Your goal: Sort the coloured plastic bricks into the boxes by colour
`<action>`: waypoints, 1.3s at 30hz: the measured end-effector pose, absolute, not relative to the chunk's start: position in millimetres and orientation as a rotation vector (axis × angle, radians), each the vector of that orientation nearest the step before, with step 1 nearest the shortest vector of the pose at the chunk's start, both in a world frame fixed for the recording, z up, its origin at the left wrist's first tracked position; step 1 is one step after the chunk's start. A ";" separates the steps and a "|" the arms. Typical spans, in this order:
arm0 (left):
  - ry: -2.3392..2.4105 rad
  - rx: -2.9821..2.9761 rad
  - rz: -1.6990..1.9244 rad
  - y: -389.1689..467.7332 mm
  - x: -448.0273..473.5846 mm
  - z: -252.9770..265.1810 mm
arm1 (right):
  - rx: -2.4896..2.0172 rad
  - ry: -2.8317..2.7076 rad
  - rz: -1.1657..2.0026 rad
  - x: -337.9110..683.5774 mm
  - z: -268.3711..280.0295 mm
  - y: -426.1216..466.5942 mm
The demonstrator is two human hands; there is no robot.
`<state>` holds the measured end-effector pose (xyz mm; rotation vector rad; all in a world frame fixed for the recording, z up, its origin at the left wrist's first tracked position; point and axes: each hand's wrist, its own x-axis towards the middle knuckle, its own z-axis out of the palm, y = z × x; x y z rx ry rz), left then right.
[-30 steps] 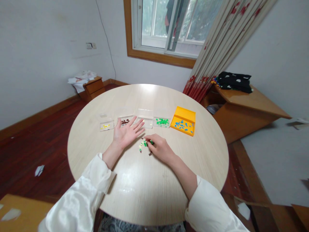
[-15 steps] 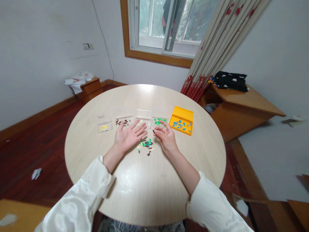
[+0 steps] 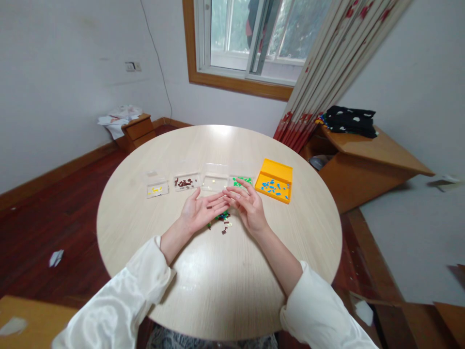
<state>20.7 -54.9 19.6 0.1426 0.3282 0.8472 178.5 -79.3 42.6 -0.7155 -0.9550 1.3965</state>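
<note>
Round table (image 3: 203, 295), pale streaky wood grain, bit of glare on it. Left hand (image 3: 194, 213) is palm up, fingers stretched nearly flat, with one tiny brown rectangle (image 3: 209, 207) just lying across them. Right hand (image 3: 251, 212) is right by those fingertips, fingers loosely curled with gaps between; honestly can't tell if they've got hold of anything. Just below the fingertips there's a loose pile (image 3: 224, 232) of flat little bits, partly hidden: green, brown, pale yellow. Beyond the hands, a row of clear plastic boxes (image 3: 220, 183) with yellow, brown, pale and green bits. Off to the right of the grip, a solid yellow box (image 3: 276, 168) has blue bits (image 3: 271, 187) inside. Back behind both hands, shiny, satiny white sleeves (image 3: 127, 286).
</note>
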 end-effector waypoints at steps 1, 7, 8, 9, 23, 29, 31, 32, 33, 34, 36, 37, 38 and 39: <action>0.353 0.131 0.861 -55.1 20.0 22.9 | -0.718 -0.942 1.394 179.5 41.6 -78.1; 0.594 0.082 1.099 -53.5 0.7 51.0 | -0.711 -0.944 1.411 179.1 36.3 -76.5; 0.621 0.075 1.144 -51.7 -4.6 53.8 | -0.713 -0.946 1.414 178.7 35.8 -76.8; 0.639 0.067 1.181 -49.7 -9.9 55.7 | -0.716 -0.946 1.415 178.4 35.4 -77.0; 0.613 0.016 1.317 -37.1 -31.6 48.1 | -0.763 -1.015 1.466 177.6 33.0 -79.4; 0.595 0.082 1.384 -33.1 -37.8 45.3 | -0.786 -1.091 1.503 178.1 31.1 -80.1; 0.574 0.100 1.401 -33.5 -39.3 46.5 | -0.784 -1.123 1.519 178.2 30.1 -80.5; 0.559 0.107 1.408 -33.9 -39.7 47.3 | -0.783 -1.142 1.527 178.3 29.5 -80.7; 0.545 0.114 1.414 -34.2 -40.0 47.9 | -0.782 -1.161 1.532 178.3 28.9 -80.9; 0.534 0.120 1.419 -34.4 -40.1 48.4 | -0.779 -1.179 1.538 178.3 28.2 -81.1; 0.530 0.128 1.424 -34.2 -39.7 48.5 | -0.772 -1.215 1.548 178.1 26.9 -81.6; 0.536 0.132 1.421 -33.9 -39.2 48.0 | -0.769 -1.234 1.551 177.9 26.4 -81.8; 0.546 0.136 1.415 -33.5 -38.8 47.2 | -0.769 -1.253 1.552 177.7 26.0 -82.1; 0.557 0.144 1.410 -33.0 -38.3 46.1 | -0.770 -1.272 1.552 177.5 25.7 -82.4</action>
